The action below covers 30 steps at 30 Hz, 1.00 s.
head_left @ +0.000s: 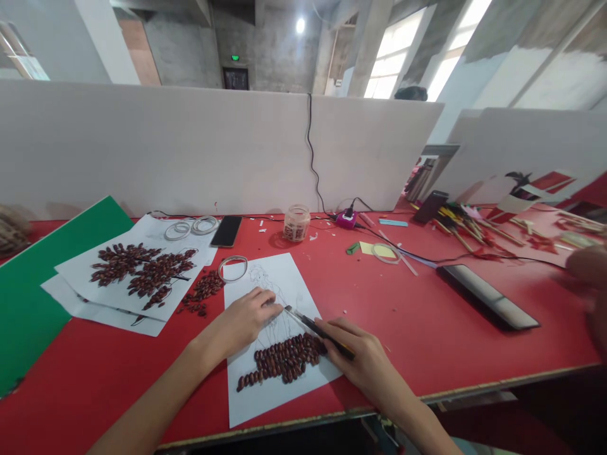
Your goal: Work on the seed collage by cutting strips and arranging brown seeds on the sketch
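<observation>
My right hand [356, 351] grips a slim utility knife [327, 338] with a dark handle and a silvery front end, which points up and left over the white drawing sheet [251, 404]. Close to the knife's tip, my left hand [253, 314] rests over the sheet with its fingers drawn together. Whatever those fingers may pinch is too small to make out. Rows of dark red-brown beans [284, 359] lie across the lower part of the sheet, below both hands. Thin pencil lines of a figure show above them, partly covered by my left hand.
Loose beans [207, 285] and a tape roll [232, 269] lie left of the sheet. Further left is a bean-covered tree picture [147, 272]. Behind stand a phone [226, 231] and a glass jar [296, 224]. A black case [487, 297] lies right; another person's blurred hand [585, 268] is beyond.
</observation>
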Available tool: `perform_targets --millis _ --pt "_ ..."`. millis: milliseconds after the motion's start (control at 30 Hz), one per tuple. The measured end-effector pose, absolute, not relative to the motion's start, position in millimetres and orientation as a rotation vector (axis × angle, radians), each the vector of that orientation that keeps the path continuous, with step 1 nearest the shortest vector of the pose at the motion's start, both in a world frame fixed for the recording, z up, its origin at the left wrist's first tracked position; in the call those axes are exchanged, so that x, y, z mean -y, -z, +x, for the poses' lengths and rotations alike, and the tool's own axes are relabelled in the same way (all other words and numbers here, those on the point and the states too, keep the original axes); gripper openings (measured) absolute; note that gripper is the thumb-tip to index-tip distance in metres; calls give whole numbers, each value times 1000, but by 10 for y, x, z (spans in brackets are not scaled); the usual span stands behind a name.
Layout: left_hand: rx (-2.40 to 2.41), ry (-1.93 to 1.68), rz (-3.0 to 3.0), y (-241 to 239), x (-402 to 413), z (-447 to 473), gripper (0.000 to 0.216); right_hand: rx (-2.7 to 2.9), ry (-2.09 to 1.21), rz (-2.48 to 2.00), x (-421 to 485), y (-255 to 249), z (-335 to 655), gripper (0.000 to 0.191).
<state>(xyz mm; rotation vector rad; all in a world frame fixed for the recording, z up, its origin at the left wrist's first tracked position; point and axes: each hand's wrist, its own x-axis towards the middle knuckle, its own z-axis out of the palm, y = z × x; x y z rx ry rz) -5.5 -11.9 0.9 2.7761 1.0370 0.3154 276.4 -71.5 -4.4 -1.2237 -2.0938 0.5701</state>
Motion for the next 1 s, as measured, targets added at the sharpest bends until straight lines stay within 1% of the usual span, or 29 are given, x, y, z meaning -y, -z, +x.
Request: perform_targets --millis 267,533,667,1000 --pt "-1031 -471 2612 -2 73 -64 40 2028 -690 -1336 722 -43 2741 38" --pt "-1053 -420 2648 -39 50 -26 34 1959 -783 -1377 699 -104 2764 38" --pt "-1056 -434 2681 -27 18 -13 25 1968 -798 -1367 701 -107 2767 38" --pt "-1102 -233 2926 -87 -62 121 14 2013 -772 -1370 695 -117 2754 39"
